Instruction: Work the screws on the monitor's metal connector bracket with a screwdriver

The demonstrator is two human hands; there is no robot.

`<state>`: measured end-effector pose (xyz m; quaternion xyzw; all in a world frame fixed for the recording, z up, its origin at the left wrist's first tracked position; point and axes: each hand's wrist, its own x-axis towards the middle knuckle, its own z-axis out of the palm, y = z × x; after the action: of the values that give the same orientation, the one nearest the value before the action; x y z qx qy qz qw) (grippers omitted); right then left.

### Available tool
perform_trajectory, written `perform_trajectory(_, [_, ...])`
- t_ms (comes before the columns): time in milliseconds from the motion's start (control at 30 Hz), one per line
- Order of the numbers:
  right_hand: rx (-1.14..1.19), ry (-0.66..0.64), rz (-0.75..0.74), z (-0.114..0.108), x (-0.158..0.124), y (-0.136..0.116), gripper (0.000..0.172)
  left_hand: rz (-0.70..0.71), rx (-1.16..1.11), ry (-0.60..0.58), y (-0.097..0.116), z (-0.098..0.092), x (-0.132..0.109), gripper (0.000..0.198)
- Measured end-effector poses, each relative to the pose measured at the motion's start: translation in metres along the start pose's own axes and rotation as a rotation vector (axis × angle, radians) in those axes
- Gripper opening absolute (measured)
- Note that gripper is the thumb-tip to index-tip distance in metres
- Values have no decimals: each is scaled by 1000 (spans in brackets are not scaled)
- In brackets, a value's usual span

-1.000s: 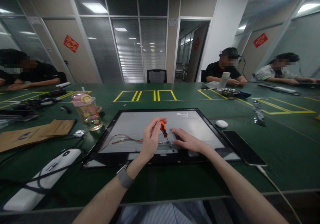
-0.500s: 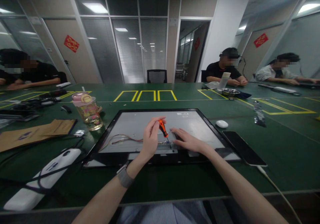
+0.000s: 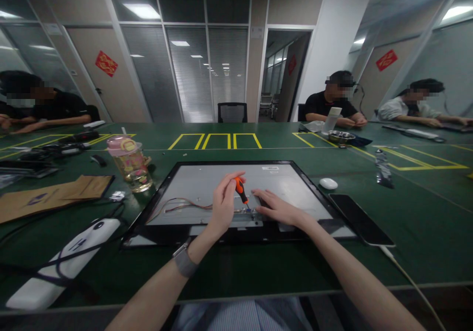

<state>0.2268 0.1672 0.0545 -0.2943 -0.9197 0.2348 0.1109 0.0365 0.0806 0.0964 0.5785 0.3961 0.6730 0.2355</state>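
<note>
A flat grey panel with a black frame lies on the green table in front of me. My left hand is closed round the orange and black screwdriver, whose shaft slants down to a small circuit board near the panel's front edge. My right hand lies beside the board, fingers spread over the panel, holding nothing that shows. Thin coloured wires run across the panel left of my left hand.
A pink-lidded bottle, a brown paper bag and a white device with black cable are on the left. On the right lie a white case and a phone with cable. People sit across the table.
</note>
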Motion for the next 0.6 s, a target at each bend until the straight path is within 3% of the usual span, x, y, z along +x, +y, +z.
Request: perform_trajectory(600, [-11, 42, -43, 7, 2, 10, 58, 20, 41, 40, -2, 1, 1, 21])
